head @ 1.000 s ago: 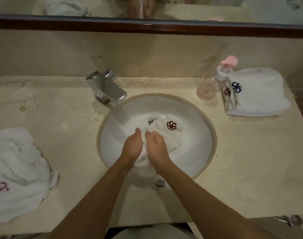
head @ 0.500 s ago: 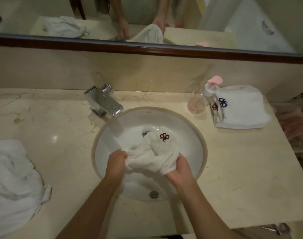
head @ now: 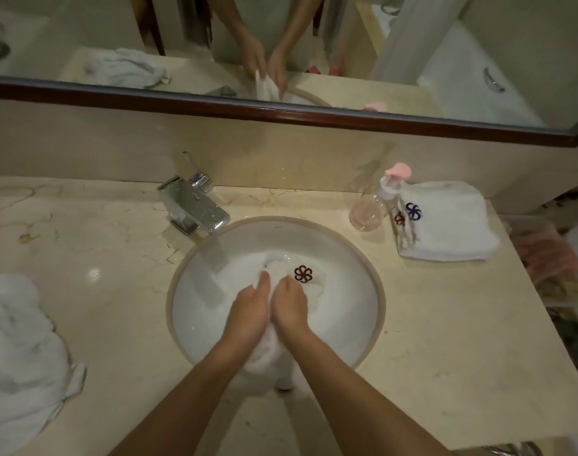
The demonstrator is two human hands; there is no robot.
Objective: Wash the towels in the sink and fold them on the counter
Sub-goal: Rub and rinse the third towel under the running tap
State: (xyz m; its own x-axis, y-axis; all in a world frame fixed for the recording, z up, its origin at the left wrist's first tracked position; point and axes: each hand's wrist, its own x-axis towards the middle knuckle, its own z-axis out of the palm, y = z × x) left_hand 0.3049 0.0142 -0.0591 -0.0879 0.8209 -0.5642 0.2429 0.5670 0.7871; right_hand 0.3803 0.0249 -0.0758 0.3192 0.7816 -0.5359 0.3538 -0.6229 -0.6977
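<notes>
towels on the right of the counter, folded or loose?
Folded. The right towel stack lies as a neat square with straight edges beside the soap bottle, logos showing at its left edge.

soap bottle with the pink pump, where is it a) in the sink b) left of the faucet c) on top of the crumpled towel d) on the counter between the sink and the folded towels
d: the soap bottle stands on the counter, right of the sink and against the folded towels.
</notes>
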